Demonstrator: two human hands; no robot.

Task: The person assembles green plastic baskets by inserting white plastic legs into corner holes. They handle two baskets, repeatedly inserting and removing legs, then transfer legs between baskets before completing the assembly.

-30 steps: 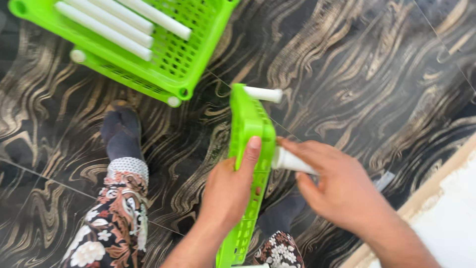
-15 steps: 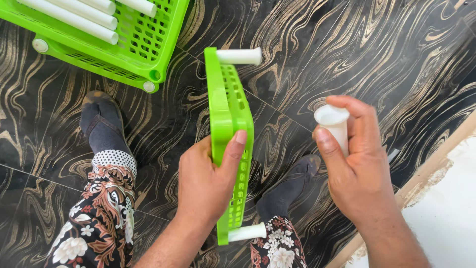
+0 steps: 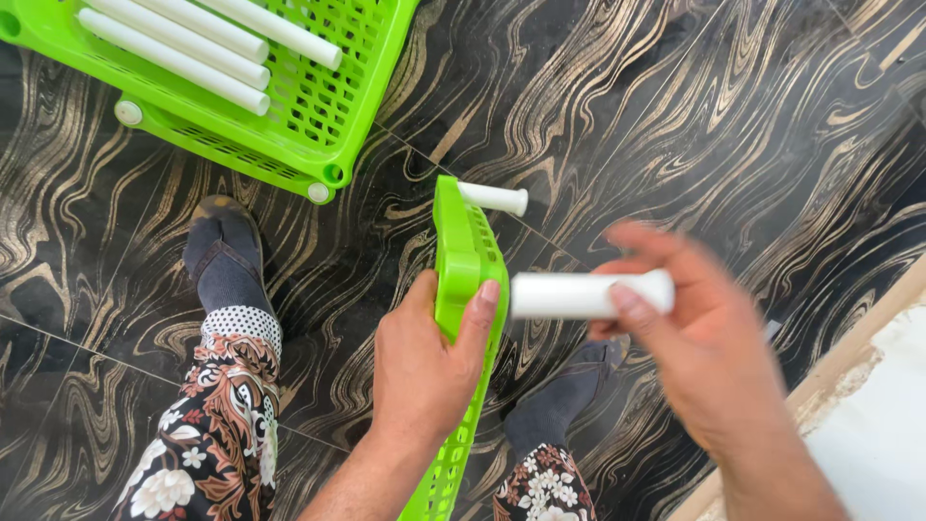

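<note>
My left hand (image 3: 424, 362) grips a bright green perforated plastic shelf panel (image 3: 463, 256), held on edge and running from the centre down to the bottom of the view. A short white tube (image 3: 494, 198) sticks out sideways from the panel's top corner. My right hand (image 3: 699, 342), blurred, holds another white tube (image 3: 579, 294) level, its left end close to the panel's right side just beside my left fingertips.
A second green perforated shelf (image 3: 289, 106) lies flat on the dark marbled floor tiles (image 3: 675, 125) at top left, with three long white tubes (image 3: 183, 43) on it. My socked feet (image 3: 227, 260) stand below. A pale slab edge (image 3: 868, 386) runs along the lower right.
The right hand has turned the white tube from upright to level and brought it left toward the panel. The left hand keeps its grip on the panel.
</note>
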